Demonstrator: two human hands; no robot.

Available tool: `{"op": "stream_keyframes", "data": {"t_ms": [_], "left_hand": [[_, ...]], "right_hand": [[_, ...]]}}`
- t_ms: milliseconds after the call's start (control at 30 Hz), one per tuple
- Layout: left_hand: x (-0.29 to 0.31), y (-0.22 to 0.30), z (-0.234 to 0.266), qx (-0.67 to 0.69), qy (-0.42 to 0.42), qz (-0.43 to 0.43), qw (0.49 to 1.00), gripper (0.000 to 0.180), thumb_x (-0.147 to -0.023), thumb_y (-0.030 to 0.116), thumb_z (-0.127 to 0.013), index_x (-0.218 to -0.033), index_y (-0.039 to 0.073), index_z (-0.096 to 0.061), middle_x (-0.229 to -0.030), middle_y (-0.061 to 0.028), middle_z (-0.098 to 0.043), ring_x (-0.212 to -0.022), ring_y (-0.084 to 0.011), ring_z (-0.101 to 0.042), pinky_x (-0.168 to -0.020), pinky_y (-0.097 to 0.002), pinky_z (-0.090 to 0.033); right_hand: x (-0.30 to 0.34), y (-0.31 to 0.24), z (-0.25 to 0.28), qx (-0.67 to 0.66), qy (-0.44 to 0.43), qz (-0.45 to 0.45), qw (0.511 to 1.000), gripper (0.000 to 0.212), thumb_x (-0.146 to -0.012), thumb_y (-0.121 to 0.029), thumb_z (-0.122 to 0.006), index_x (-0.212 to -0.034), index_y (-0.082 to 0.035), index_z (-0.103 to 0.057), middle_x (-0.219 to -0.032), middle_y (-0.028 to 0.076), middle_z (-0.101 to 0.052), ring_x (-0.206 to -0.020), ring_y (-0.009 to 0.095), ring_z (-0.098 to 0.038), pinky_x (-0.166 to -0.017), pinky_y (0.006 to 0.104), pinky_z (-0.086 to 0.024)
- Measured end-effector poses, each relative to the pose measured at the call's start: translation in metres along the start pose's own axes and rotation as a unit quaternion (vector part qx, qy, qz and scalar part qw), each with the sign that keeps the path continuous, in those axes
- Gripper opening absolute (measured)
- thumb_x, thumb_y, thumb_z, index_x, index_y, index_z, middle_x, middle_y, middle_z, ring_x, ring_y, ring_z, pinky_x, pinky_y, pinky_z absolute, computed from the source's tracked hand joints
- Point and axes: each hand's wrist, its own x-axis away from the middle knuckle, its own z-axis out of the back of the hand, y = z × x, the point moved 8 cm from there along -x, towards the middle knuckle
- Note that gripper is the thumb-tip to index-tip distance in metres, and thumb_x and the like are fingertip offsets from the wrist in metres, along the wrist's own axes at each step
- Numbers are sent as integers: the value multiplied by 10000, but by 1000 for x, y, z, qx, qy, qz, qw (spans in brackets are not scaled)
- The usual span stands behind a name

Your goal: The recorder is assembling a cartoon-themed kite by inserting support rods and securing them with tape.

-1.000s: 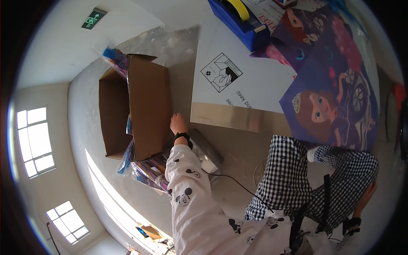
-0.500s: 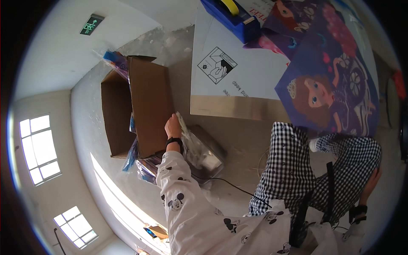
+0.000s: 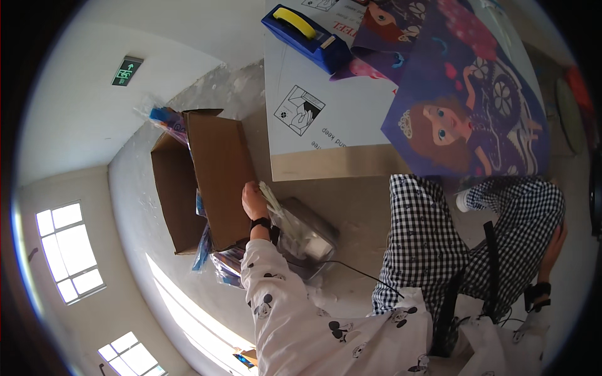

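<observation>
My left hand (image 3: 254, 202) is at the side of an open cardboard box (image 3: 219, 175) on the floor, its fingers curled. A crumpled clear plastic bag (image 3: 290, 227) lies right against this hand. Whether the fingers grip the bag, the box or something else is hidden. At the far right, my right hand (image 3: 555, 233) rests beside my bent knee in checked trousers (image 3: 533, 219), and its fingers are mostly out of sight. Plastic-wrapped purple and blue packages (image 3: 229, 264) poke out beneath and beside the box.
Ahead stands a table with a white sheet-covered top (image 3: 351, 135) and a metallic front edge. It bears a blue tape dispenser (image 3: 307, 37) with a yellow part and purple printed cartoon sheets (image 3: 464, 119). A grey bin-like container (image 3: 320, 250) is under the plastic bag. A black cable (image 3: 370, 280) runs to my clothes.
The whole view has shifted, so the box and my left hand appear lower and the table farther left. My left hand keeps its place beside the box and plastic bag.
</observation>
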Motion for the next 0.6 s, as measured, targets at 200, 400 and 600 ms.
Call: {"op": "stream_keyframes", "data": {"t_ms": [200,400,600], "left_hand": [[-7,103,179,33,104,-56,992,357,-788,-73,-578,-1121,47,-622,-1018,-129,-625,-812,-269,-637,-740,-361,-525],[81,207,411,100,187,-17,977,481,-818,-55,-622,-1280,77,-591,-1042,-57,-651,-734,-79,-533,-692,-212,-467],[128,291,442,256,216,-144,931,605,-716,-156,-528,-1300,0,-553,-1001,-53,-585,-736,-91,-451,-709,-192,-430]], "right_hand": [[-14,-25,16,115,38,103,987,494,-1050,-336,-360,-1467,-74,-327,-1491,144,-373,-1376,294,-355,-1138,410,-278],[19,-273,16,29,-2,350,936,558,-1004,-228,-487,-1476,-23,-272,-1532,162,-301,-1423,324,-275,-1156,436,-245],[134,-462,-7,-246,-176,537,788,794,-838,-364,-720,-1437,-9,-338,-1405,212,-459,-1323,351,-436,-1129,480,-263]]}}
